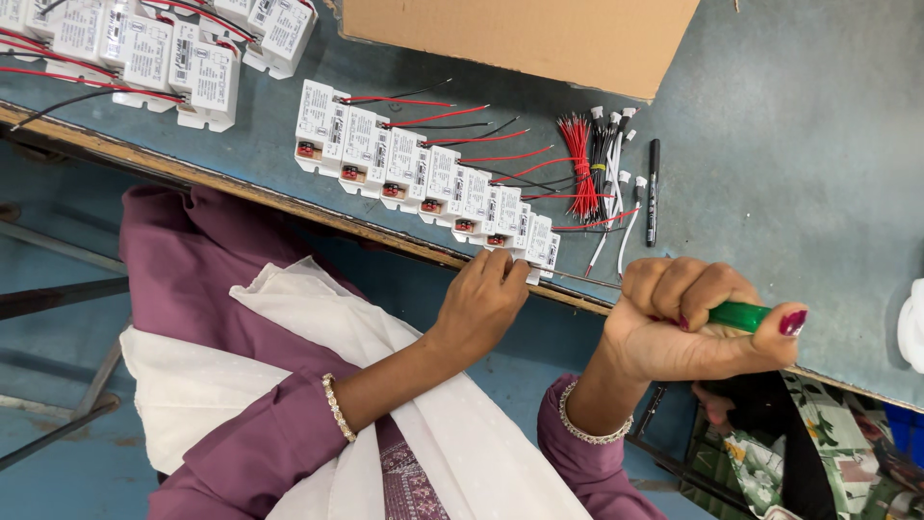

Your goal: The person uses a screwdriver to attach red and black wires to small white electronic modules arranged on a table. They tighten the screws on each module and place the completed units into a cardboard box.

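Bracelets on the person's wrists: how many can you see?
2. One beaded bracelet sits on the left wrist, behind the left hand that touches the row of white modules. The other bracelet circles the right wrist, below the right hand gripping a green-handled screwdriver.

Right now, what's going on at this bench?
A person is working along a row of small white driver boxes with red and black leads, laid on the blue-grey table. The left hand steadies the box at the near end of the row, at the table edge. The right hand grips a green-handled screwdriver, its thin shaft pointing at that box. A bundle of wires, a black marker and a cardboard box lie beyond.
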